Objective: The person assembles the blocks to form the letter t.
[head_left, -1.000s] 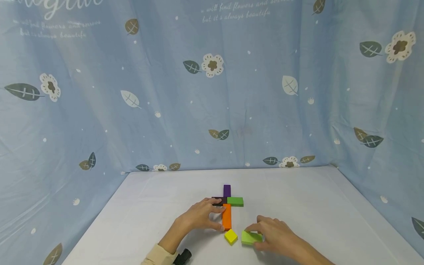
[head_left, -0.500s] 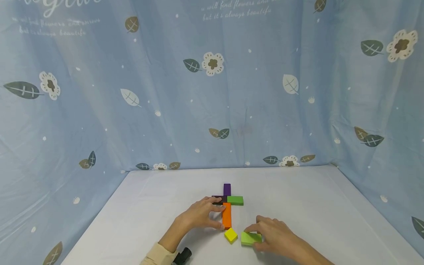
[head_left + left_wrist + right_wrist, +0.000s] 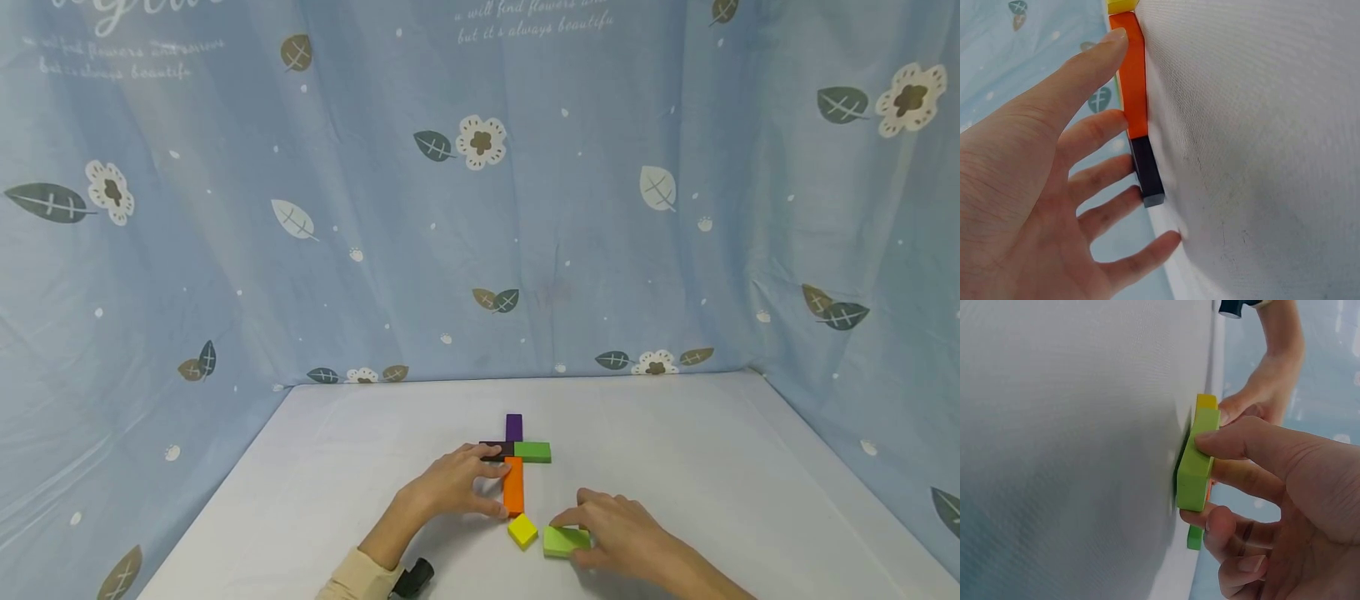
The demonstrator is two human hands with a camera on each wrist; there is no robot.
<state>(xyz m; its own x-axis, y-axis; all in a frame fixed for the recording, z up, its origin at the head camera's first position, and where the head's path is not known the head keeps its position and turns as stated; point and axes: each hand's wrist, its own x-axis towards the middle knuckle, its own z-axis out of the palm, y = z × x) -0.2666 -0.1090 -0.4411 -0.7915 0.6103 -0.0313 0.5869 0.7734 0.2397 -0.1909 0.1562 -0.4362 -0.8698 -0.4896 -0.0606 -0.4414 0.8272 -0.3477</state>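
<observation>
My right hand pinches a light green block, its thumb on the near side in the right wrist view. That block stands just right of a yellow block, which sits at an angle below the orange block. My left hand lies along the left of the row with fingers spread. In the left wrist view its thumb touches the orange block, and other fingertips touch the black block. A green block adjoins the black one on the right; a purple block extends behind them.
The white-covered table ends at a blue patterned curtain behind and at both sides. A black cylindrical device is at my left wrist, near the bottom edge of the head view.
The light green block, with my right hand, has slid slightly left toward the yellow block. My left hand and the other blocks keep their places; the head view shifts slightly.
</observation>
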